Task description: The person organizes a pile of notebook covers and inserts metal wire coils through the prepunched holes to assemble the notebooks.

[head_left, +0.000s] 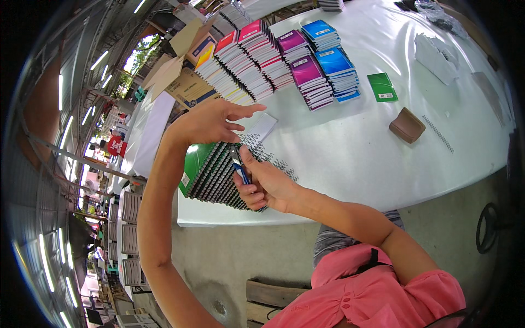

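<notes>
My right hand (268,186) grips blue-handled pliers (241,169), their metal jaws pointing up at the coil ends of a leaning stack of spiral notebooks (198,165). The top notebook has a green cover, and dark coils line the stack's near side. Loose wire ends stick out to the right of the stack. Just above it, my left hand (210,121) hovers with fingers apart and nothing in them. A white pad or sheet (263,127) lies beyond the pliers, partly covered by the wire ends.
Piles of yellow (205,57), red (252,33), purple (307,71) and blue notebooks (334,63) stand at the back. A single green notebook (382,87), a brown block-like case (407,126) and a loose coil (438,134) lie right. Open cardboard boxes (188,87) stand back left.
</notes>
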Demonstrator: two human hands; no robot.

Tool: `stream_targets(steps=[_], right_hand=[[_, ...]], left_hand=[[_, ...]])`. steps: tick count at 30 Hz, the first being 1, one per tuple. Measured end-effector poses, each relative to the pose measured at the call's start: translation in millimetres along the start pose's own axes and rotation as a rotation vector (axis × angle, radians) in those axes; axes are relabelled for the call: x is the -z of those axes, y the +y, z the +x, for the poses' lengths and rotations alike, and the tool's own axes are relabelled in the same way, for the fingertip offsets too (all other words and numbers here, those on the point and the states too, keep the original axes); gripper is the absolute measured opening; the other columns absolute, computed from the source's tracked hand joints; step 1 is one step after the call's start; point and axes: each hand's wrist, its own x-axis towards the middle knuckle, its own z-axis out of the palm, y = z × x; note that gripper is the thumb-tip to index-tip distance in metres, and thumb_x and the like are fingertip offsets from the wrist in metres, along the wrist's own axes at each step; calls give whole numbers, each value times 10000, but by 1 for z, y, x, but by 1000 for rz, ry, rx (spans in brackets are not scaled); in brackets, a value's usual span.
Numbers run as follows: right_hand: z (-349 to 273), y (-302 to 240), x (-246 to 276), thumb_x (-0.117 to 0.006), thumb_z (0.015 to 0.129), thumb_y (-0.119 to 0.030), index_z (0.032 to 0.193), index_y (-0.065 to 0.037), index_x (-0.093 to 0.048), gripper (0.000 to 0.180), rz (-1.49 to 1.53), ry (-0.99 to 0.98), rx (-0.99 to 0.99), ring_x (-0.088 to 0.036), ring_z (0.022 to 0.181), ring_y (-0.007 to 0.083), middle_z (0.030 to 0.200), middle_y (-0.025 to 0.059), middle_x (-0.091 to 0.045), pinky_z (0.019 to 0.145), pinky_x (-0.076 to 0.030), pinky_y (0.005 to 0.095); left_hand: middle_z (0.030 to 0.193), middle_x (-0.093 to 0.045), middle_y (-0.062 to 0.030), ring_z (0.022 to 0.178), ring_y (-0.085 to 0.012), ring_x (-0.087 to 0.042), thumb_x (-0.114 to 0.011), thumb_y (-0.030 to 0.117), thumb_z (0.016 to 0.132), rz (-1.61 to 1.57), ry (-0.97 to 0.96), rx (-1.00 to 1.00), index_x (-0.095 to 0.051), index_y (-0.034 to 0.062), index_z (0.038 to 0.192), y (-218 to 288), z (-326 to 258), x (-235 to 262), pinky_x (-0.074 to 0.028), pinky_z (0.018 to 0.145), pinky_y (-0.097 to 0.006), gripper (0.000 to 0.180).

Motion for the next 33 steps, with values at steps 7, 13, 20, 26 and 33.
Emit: stream_targets(steps=[7, 13, 20, 26, 33], right_hand=[[-4, 11, -2, -293, 876, -769, 921, -57, -568, 765, -69, 89, 57, -536, 638, 216, 759, 62, -543, 650, -476, 361], [-3, 4, 4, -321, 878, -759, 909, -58, -571, 745, 9, 49, 58, -470, 578, 189, 695, 34, -489, 587, -440, 347], [-10, 11, 10, -338, 887, -750, 918, -54, -575, 736, -10, -33, 61, -443, 569, 166, 671, 14, -458, 567, -428, 343], [-7, 10, 9, -332, 859, -781, 943, -10, -604, 821, 15, 72, 54, -600, 711, 219, 779, 79, -583, 702, -548, 394], [-8, 11, 6, -314, 864, -784, 946, -11, -605, 830, 14, 35, 23, -601, 712, 218, 778, 78, -584, 689, -549, 391]], left_hand=[[1479, -461, -16, 1238, -176, -525, -621, -165, 754, 13, -15, 8, -520, 106, 1383, -1, 2, -1, -495, 1027, -337, 692], [1388, -533, -106, 1129, -205, -595, -658, -96, 770, 96, -48, -91, -484, 176, 1418, -6, 7, -3, -528, 957, -335, 724], [1161, -652, -223, 917, -251, -701, -727, 0, 749, 328, -79, -68, -468, 245, 1433, 1, 16, -9, -569, 853, -337, 772], [1171, -652, -219, 935, -259, -711, -727, 17, 755, 321, -101, -119, -447, 276, 1447, -12, 22, -6, -569, 840, -347, 790], [1211, -631, -226, 933, -252, -712, -719, 21, 767, 302, -124, -111, -439, 283, 1452, -14, 21, -5, -568, 853, -341, 785]])
